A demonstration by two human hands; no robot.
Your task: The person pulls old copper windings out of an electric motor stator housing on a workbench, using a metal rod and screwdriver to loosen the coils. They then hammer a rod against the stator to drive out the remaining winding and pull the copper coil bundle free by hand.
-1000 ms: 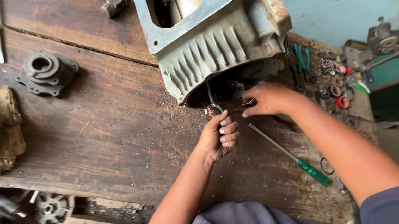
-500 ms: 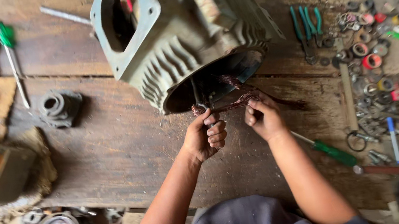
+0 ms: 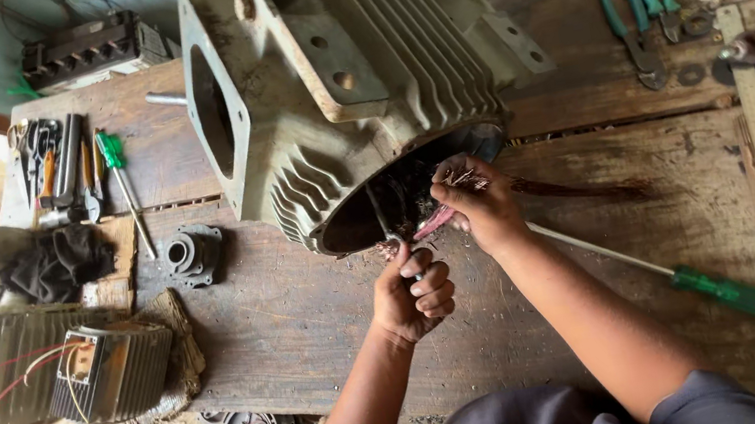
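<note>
The finned motor housing point(image 3: 350, 96) lies on its side mid-bench, its open end toward the person, with copper windings point(image 3: 452, 178) showing at the mouth. The left hand point(image 3: 421, 287) is fisted around a thin metal tool point(image 3: 387, 230) that reaches into the opening. The right hand point(image 3: 479, 202) pinches wire strands at the rim. A green-handled screwdriver point(image 3: 697, 282) lies on the worn wooden bench point(image 3: 314, 321); pliers point(image 3: 636, 9) lie well apart, upper right.

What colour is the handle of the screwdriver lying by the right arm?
Green screwdriver handle, clearest in the head view.
</note>
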